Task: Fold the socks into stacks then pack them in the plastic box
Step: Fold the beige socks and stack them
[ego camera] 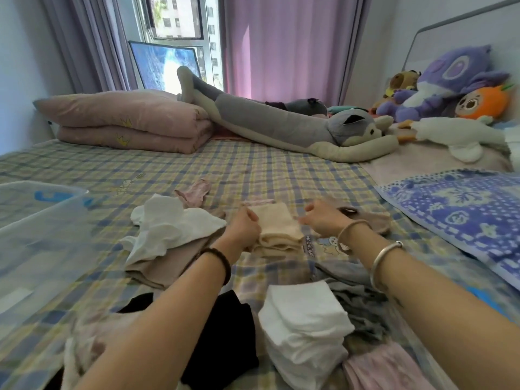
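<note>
A folded cream sock stack (277, 228) lies on the checked bedsheet in the middle. My left hand (244, 228) grips its left edge with curled fingers. My right hand (323, 219) hovers at the stack's right side, fingers curled, pinching a thin edge of sock fabric. Loose white socks (166, 226) lie to the left over a beige sock pile (168, 263). A folded white stack (304, 327) sits near me, with black socks (225, 327) and grey socks (354, 299) beside it. The clear plastic box (42, 235) stands at the far left.
A pink sock (195, 192) lies beyond the piles. A folded pink quilt (126, 122) and a long grey plush toy (295, 128) sit at the back. More plush toys (450, 88) crowd the headboard. A blue patterned pillow (455, 212) lies right.
</note>
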Motion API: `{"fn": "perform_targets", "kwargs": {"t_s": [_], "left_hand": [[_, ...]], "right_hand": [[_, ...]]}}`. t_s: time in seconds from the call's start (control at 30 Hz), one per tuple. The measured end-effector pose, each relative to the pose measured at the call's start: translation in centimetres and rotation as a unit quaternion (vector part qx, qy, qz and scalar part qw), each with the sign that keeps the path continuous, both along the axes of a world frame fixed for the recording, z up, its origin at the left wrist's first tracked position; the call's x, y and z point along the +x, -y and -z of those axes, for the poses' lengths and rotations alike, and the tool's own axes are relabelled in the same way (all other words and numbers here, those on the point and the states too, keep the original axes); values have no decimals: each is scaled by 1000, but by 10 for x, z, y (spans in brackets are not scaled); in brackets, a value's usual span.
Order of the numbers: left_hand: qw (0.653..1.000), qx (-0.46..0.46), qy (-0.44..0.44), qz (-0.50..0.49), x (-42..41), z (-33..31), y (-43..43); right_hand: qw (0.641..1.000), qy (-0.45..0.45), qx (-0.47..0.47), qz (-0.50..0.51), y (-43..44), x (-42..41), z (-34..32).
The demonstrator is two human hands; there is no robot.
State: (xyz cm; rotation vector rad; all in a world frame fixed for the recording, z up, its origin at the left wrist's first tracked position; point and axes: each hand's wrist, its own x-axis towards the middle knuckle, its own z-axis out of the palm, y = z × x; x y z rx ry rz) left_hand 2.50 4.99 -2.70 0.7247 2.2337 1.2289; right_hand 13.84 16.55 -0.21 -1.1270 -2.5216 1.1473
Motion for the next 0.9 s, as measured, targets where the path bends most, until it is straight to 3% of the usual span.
{"fn": "perform_targets", "kwargs": {"t_s": [0.1,0.2,0.3,0.37,0.43,0.5,0.6,0.7,0.9], "left_hand": [[965,-196,-132,111,-5,26,-13],[901,-328,-223,174,-11,37,-12],[892,-340,-224,195,-18,34,-12],[908,-311,-206,191,-23,31,-12],[932,-252,-222,136,-29,25,-6],[933,-222,-278,61,-37,20,4],[879,-316,-351,64,-52,18,30],[825,-441,-332,121,-63,27,53],[800,-429,-395,141,-69,32,70]], "right_hand": [[995,82,62,-4,-29,2,21],[998,54,9,38,-45,-3,37],[989,-21,-123,84,-52,-16,42],[980,-58,-158,104,-54,-22,41],[988,-75,-89,103,-54,-27,38],[991,-88,15,95,-46,-32,27],[985,-126,97,62,-25,-44,5],[973,-181,137,26,-4,-57,-12],[948,-293,123,-26,31,-66,-31]]}}
